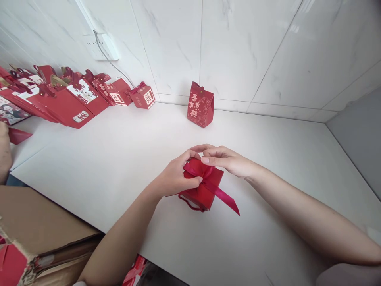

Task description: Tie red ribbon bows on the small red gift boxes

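Observation:
A small red gift box (198, 196) sits on the white table in front of me, tied on top with a magenta satin ribbon (224, 196). One ribbon tail trails off to the lower right, and a dark red cord hangs at the box's near side. My left hand (175, 174) grips the box from the left, its thumb pressed on the middle of the bow and its fingers curled over the far edge. At the far top edge, my right hand (226, 159) has its thumb and fingers closed around a ribbon loop, which they partly hide.
Upright behind the hands is a patterned red box (200, 105). Several red gift bags (74, 101) and two smaller boxes (143, 96) line the wall at left. A cardboard carton (44, 218) stands at lower left. Another person's hand (4, 151) shows at the left edge.

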Demonstrator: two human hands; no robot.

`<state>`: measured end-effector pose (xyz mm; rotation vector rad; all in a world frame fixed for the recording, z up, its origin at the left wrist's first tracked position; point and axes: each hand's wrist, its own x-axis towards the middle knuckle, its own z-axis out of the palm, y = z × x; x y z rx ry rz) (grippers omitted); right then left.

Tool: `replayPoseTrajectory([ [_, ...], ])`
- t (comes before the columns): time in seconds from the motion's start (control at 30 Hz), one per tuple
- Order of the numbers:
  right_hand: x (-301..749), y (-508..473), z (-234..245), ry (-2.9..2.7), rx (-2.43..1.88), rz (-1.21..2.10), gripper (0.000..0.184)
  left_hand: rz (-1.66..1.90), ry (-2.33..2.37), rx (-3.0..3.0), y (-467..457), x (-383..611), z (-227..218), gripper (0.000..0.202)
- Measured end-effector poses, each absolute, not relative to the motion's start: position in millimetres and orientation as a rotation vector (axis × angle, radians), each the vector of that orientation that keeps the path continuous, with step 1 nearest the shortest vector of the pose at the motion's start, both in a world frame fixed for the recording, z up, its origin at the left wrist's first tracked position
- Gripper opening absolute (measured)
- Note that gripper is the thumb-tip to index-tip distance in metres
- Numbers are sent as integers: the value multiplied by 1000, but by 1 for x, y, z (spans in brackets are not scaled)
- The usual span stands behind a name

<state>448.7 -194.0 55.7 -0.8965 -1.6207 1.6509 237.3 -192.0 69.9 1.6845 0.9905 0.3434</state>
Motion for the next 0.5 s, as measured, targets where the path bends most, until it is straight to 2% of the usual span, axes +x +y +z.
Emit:
replayPoseTrajectory([
  [0.2,448,-187,52,-1687,-911,1641,36,326,965,1659,-193,238,64,32],
  [0.27,450,-184,52,-1702,-886,1648,36,318,935,1684,-190,231,65,38],
  [0.33,454,-181,53,-1650,-868,1639,34,305,844,1759,-183,220,68,63],
  [0.43,461,-177,52,-1420,-899,1597,36,193,674,1893,-170,200,70,126],
  [0.5,464,-173,50,-1280,-915,1571,37,85,646,1917,-165,192,65,141],
])
